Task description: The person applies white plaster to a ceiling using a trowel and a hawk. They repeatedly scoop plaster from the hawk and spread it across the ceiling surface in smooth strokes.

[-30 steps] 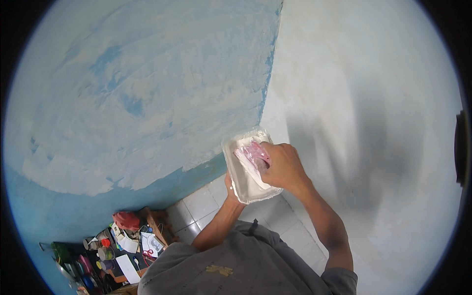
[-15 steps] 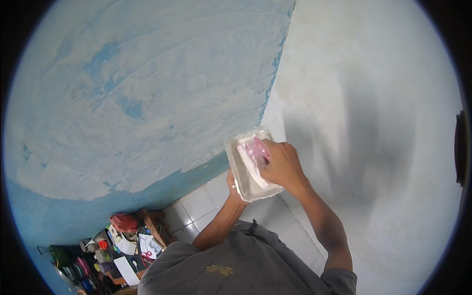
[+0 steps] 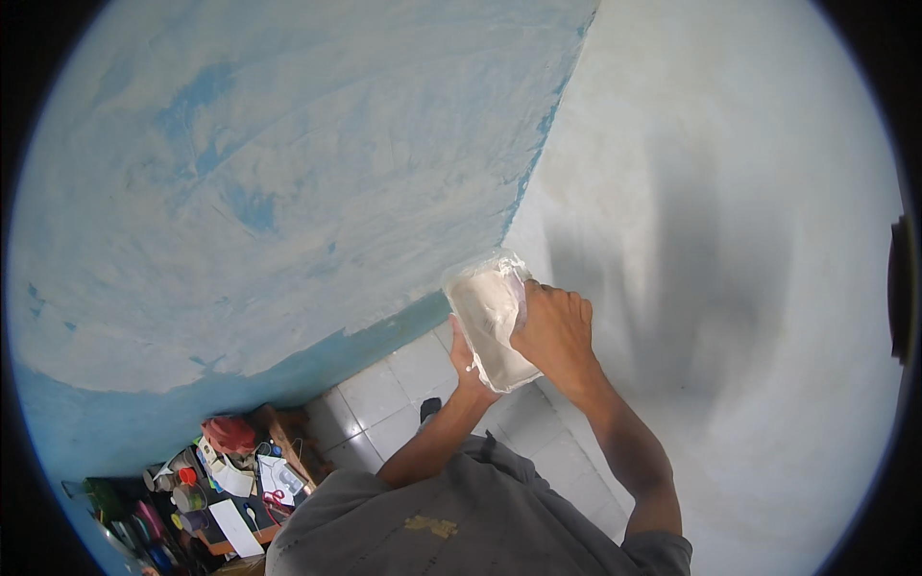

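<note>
A clear plastic tub (image 3: 465, 319), smeared along its rim with white paste, is held out in front of me near the wall corner. My left hand (image 3: 471, 372) grips its lower left side from beneath, and white paste spots the fingers. Over the tub's right edge, my right hand (image 3: 560, 334) is closed around a putty spreader (image 3: 520, 294). Only a narrow part of the spreader shows, tilted steeply against the tub's right inner side; the hand hides the rest. White paste (image 3: 494, 300) coats the inside of the tub.
The blue wall (image 3: 202, 115), patchily covered in white paste, meets a pale wall (image 3: 730, 221) on the right. At lower left stands a cluttered table (image 3: 254, 545) with papers, red scissors (image 3: 277, 498) and a red bag (image 3: 229, 435). Tiled floor (image 3: 373, 394) lies below.
The spreader, earlier lying broad and pink across the tub, has turned up on edge toward its right side. The tub and left hand have shifted slightly; a dark-covered foot now shows below.
</note>
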